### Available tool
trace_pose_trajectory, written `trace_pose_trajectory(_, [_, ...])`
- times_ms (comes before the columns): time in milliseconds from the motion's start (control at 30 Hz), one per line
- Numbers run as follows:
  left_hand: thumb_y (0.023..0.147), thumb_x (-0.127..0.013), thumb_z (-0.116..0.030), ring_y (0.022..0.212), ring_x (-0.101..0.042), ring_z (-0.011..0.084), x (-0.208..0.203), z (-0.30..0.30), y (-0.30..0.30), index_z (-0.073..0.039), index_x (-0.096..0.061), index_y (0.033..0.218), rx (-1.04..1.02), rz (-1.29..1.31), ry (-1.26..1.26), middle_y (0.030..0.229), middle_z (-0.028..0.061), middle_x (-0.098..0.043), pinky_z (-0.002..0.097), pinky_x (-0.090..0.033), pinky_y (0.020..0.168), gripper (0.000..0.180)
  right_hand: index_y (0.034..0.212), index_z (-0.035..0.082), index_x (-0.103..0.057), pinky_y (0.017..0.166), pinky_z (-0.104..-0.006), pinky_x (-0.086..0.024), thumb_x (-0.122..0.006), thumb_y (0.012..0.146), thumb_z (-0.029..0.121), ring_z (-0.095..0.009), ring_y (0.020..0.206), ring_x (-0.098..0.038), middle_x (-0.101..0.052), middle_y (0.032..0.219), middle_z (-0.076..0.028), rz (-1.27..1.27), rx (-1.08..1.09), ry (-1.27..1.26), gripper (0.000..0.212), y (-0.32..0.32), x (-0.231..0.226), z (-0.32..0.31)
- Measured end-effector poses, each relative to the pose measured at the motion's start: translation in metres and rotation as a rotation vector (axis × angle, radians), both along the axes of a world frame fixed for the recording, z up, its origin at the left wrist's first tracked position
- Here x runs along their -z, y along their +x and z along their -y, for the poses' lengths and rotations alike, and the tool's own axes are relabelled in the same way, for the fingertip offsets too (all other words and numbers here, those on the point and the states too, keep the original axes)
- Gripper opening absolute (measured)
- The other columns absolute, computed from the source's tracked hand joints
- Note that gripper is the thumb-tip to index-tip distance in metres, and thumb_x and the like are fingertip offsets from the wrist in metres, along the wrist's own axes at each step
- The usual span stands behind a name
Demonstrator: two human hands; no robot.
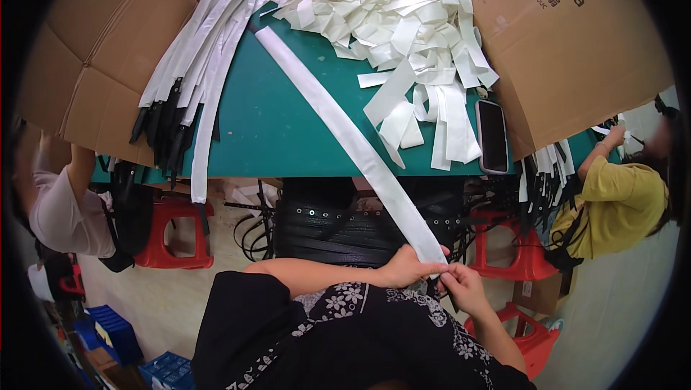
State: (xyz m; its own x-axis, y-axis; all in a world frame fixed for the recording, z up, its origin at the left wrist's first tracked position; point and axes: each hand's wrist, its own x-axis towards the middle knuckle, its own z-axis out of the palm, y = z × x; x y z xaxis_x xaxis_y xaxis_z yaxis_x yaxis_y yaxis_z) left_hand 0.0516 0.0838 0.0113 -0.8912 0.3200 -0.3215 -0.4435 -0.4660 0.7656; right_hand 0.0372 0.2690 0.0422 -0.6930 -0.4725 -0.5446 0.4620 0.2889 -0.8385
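Observation:
A long white sleeve point(349, 142) runs slantwise from the table to my hands, with a bit of black strap showing at its far end. My left hand point(409, 268) is closed round the near end of the sleeve. Right beside it, my right hand point(464, 288) pinches the same end, where a dark strap tip hangs below the fingers. Black belts with metal eyelets point(317, 228) lie in a heap beneath the table edge, in front of me. White-sleeved belts point(194, 77) with black ends lie bundled at the table's left and hang over its edge.
Loose white sleeves point(403, 12) are piled on the green table point(288, 138). A phone point(492, 137) lies by cardboard at the right point(568, 52); more cardboard point(108, 44) stands left. People sit at both sides, one in a yellow top point(622, 203). Red stools point(176, 235) stand around.

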Motion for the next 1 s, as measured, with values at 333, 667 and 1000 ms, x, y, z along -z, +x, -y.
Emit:
trace_pose_trajectory(333, [0.075, -0.067, -0.014, 0.080, -0.059, 0.0154, -0.001, 0.014, 0.006, -0.004, -0.062, 0.091, 0.231, -0.527, -0.208, 0.083, 0.0056, -0.063, 0.0283, -0.046, 0.071, 0.020, 0.113, -0.002, -0.048, 0.074, -0.0273, -0.047, -0.045, 0.090, 0.029, -0.014, 0.085, -0.058, -0.060, 0.100, -0.011, 0.332, -0.509, -0.227, 0.038, -0.134, -0.041, 0.174])
trace_pose_trajectory(667, [0.086, -0.056, -0.025, 0.084, -0.057, 0.0129, -0.041, 0.194, -0.006, -0.004, -0.060, 0.091, 0.095, -0.369, -0.356, 0.084, 0.0054, -0.061, 0.0269, -0.045, 0.073, 0.022, 0.101, 0.001, -0.058, 0.067, -0.0297, -0.049, -0.044, 0.091, 0.027, -0.017, 0.074, -0.059, -0.062, 0.085, -0.008, -0.042, -0.297, -0.616, 0.031, -0.317, -0.231, 0.496])
trace_pose_trajectory(1000, [0.090, -0.047, -0.031, 0.036, -0.037, 0.0032, -0.130, 0.498, -0.027, -0.008, -0.051, 0.083, -1.322, -0.064, -0.811, 0.056, -0.0022, -0.047, 0.0161, -0.027, 0.031, 0.024, 0.133, 0.008, -0.026, 0.090, -0.0495, -0.037, -0.051, 0.083, 0.043, -0.035, 0.116, -0.040, -0.035, 0.131, -0.020, -0.781, -0.424, -0.027, 0.066, -0.458, -0.288, 0.661])
